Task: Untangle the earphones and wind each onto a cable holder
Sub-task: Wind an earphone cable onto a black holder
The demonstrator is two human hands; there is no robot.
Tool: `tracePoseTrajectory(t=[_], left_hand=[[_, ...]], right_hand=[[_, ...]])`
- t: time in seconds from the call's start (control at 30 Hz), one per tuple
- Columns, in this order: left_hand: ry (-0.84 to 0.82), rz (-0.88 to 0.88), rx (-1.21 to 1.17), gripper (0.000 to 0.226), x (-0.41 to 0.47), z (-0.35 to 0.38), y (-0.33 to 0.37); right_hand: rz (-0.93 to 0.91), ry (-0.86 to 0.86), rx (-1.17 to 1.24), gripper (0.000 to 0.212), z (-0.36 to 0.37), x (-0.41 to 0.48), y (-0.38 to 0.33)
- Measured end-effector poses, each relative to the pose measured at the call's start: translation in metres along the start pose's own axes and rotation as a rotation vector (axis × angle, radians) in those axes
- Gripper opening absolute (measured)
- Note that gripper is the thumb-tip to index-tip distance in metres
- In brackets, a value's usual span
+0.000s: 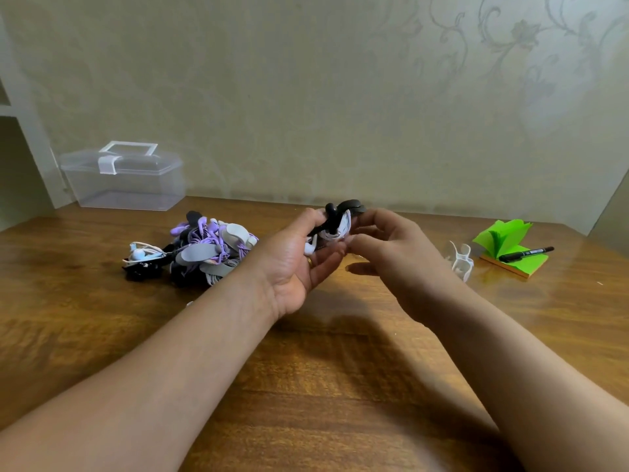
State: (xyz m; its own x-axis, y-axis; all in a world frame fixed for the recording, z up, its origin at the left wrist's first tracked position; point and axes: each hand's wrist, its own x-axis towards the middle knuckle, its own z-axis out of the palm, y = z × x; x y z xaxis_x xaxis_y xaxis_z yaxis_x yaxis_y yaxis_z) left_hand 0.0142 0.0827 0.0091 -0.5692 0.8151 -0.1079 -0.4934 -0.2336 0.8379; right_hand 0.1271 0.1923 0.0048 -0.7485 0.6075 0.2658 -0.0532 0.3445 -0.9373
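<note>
Above the tabletop, the left hand curls its grip round a wound cable holder, and the right hand pinches the holder's near edge. Left of that holder lies the tangled earphone pile, with a clear box beyond. Right of it lie a spare white holder, green sticky notes and a marker.

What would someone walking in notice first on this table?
The left hand and right hand hold a black-and-white earphone bundle above the middle of the table. To their left lies a tangled earphone pile, purple, grey and black; at the far right sit bright green sticky notes.
</note>
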Motion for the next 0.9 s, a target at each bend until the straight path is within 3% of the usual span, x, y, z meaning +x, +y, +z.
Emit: tracePoseTrajectory(t=[0.2, 0.4, 0.57, 0.7, 0.83, 0.9], left_hand=[[0.017, 0.064, 0.197, 0.015, 0.000, -0.002, 0.002], [-0.182, -0.046, -0.010, 0.020, 0.001, -0.006, 0.008], [-0.273, -0.134, -0.012, 0.029, 0.000, -0.008, 0.005], [-0.267, -0.135, 0.050, 0.024, 0.000, -0.007, 0.008], [-0.219, -0.052, 0.298, 0.019, 0.000, -0.003, 0.000], [-0.177, -0.012, 0.279, 0.019, 0.003, -0.003, -0.002]], right_hand=[[-0.183, 0.093, -0.152, 0.007, -0.001, 0.002, 0.004], [-0.121, -0.039, 0.085, 0.030, -0.007, 0.004, 0.005], [-0.172, -0.067, -0.035, 0.017, -0.015, 0.005, 0.006], [-0.269, -0.014, -0.321, 0.008, -0.018, 0.004, 0.003], [-0.323, -0.049, -0.728, 0.020, -0.024, -0.001, -0.003], [-0.269, -0.051, -0.713, 0.018, -0.025, 0.000, -0.003]])
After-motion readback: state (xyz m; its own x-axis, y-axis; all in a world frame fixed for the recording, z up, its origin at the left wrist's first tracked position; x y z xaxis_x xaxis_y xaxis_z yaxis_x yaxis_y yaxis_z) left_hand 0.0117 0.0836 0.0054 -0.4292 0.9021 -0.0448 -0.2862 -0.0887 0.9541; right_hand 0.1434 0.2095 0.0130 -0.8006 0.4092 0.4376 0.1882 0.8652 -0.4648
